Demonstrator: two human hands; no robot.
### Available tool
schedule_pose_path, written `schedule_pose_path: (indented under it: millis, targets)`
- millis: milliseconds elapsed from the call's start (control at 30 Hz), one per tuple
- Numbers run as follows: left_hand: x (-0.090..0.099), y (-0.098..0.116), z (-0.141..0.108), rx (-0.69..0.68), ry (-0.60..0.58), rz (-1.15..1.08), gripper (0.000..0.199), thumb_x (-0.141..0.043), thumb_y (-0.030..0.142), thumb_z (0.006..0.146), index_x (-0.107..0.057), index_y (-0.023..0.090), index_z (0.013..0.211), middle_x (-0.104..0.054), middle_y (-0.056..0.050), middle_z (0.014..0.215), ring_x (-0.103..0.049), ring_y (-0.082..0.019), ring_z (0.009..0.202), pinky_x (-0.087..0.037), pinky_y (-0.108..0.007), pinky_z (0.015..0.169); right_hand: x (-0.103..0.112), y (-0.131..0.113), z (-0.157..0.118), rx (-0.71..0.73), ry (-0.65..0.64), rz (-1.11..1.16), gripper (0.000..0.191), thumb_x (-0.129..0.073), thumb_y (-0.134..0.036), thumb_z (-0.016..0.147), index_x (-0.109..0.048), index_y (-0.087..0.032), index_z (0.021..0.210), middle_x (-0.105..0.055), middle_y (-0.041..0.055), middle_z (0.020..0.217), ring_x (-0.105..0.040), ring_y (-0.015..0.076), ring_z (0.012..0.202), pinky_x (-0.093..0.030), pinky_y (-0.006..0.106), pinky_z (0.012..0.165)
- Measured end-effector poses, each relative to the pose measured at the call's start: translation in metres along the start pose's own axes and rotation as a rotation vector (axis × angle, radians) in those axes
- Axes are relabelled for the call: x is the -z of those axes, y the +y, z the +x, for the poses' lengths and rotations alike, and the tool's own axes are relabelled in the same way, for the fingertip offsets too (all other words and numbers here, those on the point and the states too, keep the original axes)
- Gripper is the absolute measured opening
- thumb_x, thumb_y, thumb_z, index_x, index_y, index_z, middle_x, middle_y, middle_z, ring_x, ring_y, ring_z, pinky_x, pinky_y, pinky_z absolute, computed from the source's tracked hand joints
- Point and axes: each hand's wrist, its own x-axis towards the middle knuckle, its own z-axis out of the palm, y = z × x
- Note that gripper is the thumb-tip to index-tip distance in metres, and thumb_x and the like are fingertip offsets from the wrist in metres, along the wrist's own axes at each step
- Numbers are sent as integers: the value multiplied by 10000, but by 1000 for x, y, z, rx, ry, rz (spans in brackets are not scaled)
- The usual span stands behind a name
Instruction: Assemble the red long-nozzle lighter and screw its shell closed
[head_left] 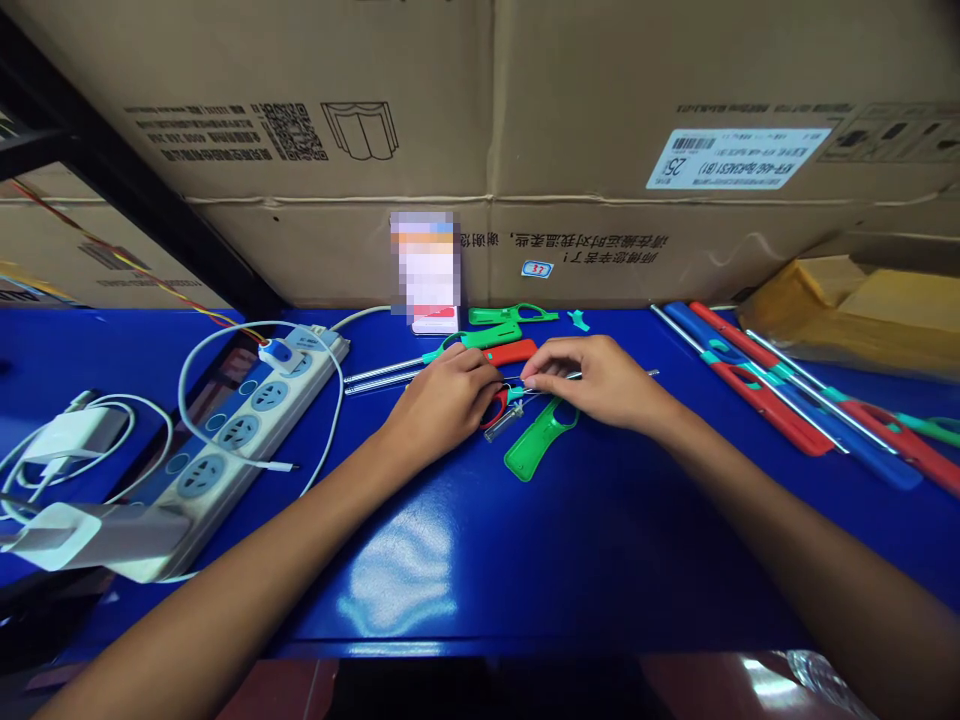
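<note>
My left hand is closed around a red lighter handle, whose finger loop shows beside the fingertips. Facing it, my right hand pinches thumb and forefinger together by a teal trigger; whatever is between those fingertips is too small to make out. A thin metal rod sticks out past the right hand, partly hidden by it. Just below the fingers lie a small clear fuel tank and a green handle shell. Behind them are a red handle piece and another green shell.
Metal rods lie left of my hand. Several assembled lighters rest at the right, near a taped brown package. A power strip with white cables occupies the left. A phone leans on the large carton behind.
</note>
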Motion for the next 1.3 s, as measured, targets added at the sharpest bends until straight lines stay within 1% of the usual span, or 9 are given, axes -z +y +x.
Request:
schedule_pose_path:
  millis: [167,300,400,467,667,833,967,1167,1300]
  targets:
    - [1,-5,0,-51,-46,61,227,-623,220,1075,-849,197,1073,-772,-83,985,-605,-248,905,-538,-402,835,-2,-2,-1,-15,-51,-22,111,-749,-303,929,-808,-214,899,-787,16,816,-676,167,726,-497,326,682]
    - [2,-6,1,-26,-73,36,183,-671,252,1063,-845,196,1053,-775,-86,987,-644,-252,917,-555,-423,875,-4,-1,-1,-17,-42,-23,108,-758,-304,918,-811,-214,893,-791,14,820,-679,163,725,-498,319,684]
    - [2,-5,1,6,-8,-26,133,-703,238,1036,-823,184,1013,-777,-85,984,-671,-241,911,-572,-411,867,-5,1,0,-18,-28,-17,111,-764,-315,909,-813,-218,888,-791,14,811,-680,165,718,-505,321,682]
    - [3,-4,1,43,51,-78,99,-723,243,1016,-802,185,1003,-781,-78,994,-690,-227,904,-574,-375,819,-5,2,0,-14,-14,-4,121,-771,-333,908,-813,-222,890,-792,17,813,-682,170,721,-510,326,683]
    - [5,0,2,193,163,-438,48,-759,250,985,-765,207,1004,-814,4,871,-710,-123,699,-538,-253,655,-1,4,2,3,48,67,175,-792,-402,917,-831,-231,911,-817,37,877,-723,200,798,-539,354,737]
    - [1,1,3,279,199,-717,138,-829,304,921,-762,195,972,-810,-10,832,-732,-128,706,-578,-236,628,0,1,2,131,120,-34,142,-778,-373,956,-851,-260,910,-813,41,949,-729,225,890,-550,392,832]
    - [1,0,3,350,177,-893,212,-855,343,903,-761,172,984,-802,-24,789,-742,-134,649,-624,-248,615,-3,-1,0,189,147,-66,109,-784,-326,965,-865,-273,916,-797,38,923,-728,225,876,-545,397,821]
    - [6,3,3,304,211,-837,209,-860,355,914,-787,178,999,-833,-39,864,-773,-143,691,-650,-252,639,-4,-3,-1,152,186,-49,105,-813,-356,935,-861,-269,900,-801,44,921,-722,226,853,-561,400,795]
    - [8,6,2,276,226,-757,195,-846,361,934,-794,186,1000,-841,-38,910,-793,-152,766,-641,-238,648,-2,-3,-1,109,154,1,140,-828,-383,913,-847,-247,889,-786,40,887,-716,211,804,-565,383,760]
